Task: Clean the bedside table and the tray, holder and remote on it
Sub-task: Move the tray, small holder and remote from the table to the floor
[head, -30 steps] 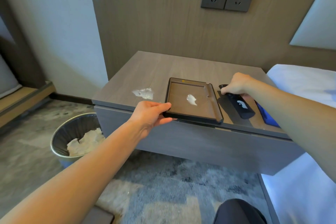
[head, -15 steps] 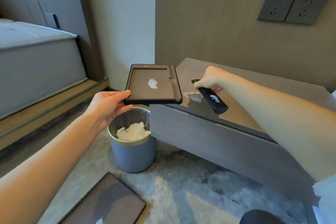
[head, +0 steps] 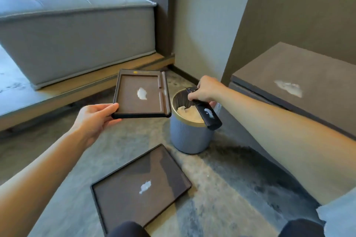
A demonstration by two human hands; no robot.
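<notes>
Brown holder (head: pixel 133 102) (white smear inside) is pinched at its corner in the grip of the left hand (head: pixel 94 119). The grip of the right hand (head: pixel 206 88) clasps a black remote (head: pixel 207 113) over the bin (head: pixel 189 136).

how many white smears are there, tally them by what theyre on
holder, in the left hand: 1
tray, on the floor: 1
remote, in the right hand: 1
bedside table: 1
total: 4
</notes>
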